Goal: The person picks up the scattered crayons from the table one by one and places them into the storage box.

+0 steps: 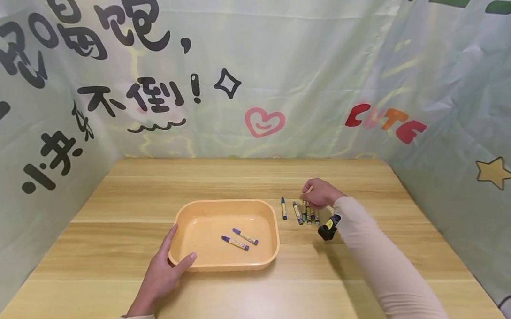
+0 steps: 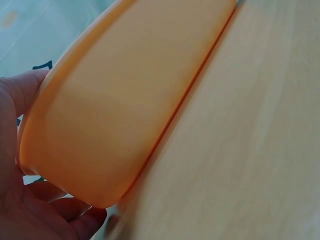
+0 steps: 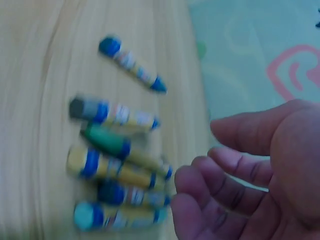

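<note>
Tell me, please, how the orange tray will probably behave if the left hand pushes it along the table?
The orange tray looks like thin plastic, so probably light and easy to slide on the smooth wooden table. The left hand grips one corner only, so it may turn. The two crayons lying loose inside may roll.

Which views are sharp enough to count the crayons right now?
Head view: sharp and evenly lit, with two crayons in the tray and soft shadows. Right wrist view: motion-blurred, yet six loose crayons can be counted beside the right hand. Left wrist view: smeared, showing only the tray wall and left hand.
</note>
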### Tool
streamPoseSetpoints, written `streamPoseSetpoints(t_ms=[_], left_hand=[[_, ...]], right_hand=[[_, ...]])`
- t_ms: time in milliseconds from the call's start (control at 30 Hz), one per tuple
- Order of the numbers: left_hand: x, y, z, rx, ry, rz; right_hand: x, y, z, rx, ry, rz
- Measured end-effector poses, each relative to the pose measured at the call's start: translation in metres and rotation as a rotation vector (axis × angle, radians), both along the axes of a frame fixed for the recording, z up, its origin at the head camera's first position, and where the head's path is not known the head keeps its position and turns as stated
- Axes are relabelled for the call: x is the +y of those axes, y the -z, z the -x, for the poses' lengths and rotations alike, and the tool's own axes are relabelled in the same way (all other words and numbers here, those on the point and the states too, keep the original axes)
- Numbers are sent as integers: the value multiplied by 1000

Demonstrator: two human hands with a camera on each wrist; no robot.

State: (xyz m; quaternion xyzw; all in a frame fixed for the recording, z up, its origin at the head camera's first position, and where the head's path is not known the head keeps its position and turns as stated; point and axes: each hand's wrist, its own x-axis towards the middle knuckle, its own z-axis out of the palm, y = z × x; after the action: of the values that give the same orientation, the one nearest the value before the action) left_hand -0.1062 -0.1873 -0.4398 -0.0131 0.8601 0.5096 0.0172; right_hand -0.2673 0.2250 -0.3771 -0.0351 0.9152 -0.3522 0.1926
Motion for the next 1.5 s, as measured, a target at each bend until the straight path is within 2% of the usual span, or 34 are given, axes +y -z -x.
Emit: streamPoseSetpoints(t_ms=[200, 433, 967, 1067, 1267, 1500], left_hand=[[1, -1, 0, -2, -6, -1], [1, -2, -2, -20, -15, -16], [1, -2, -2, -21, -12, -13], [2, -2, -1, -23, -11, -6], [1, -1, -2, -31, -9, -1], [2, 0, -2, -18, -15, -33]], right_hand=[[16, 7, -2, -53, 48, -10], [22, 15, -1, -157, 24, -2], [20, 17, -9, -118, 63, -67], [19, 17, -9, -110, 54, -90], [21, 19, -6, -104, 24, -70], [19, 8, -4, -48, 4, -63]])
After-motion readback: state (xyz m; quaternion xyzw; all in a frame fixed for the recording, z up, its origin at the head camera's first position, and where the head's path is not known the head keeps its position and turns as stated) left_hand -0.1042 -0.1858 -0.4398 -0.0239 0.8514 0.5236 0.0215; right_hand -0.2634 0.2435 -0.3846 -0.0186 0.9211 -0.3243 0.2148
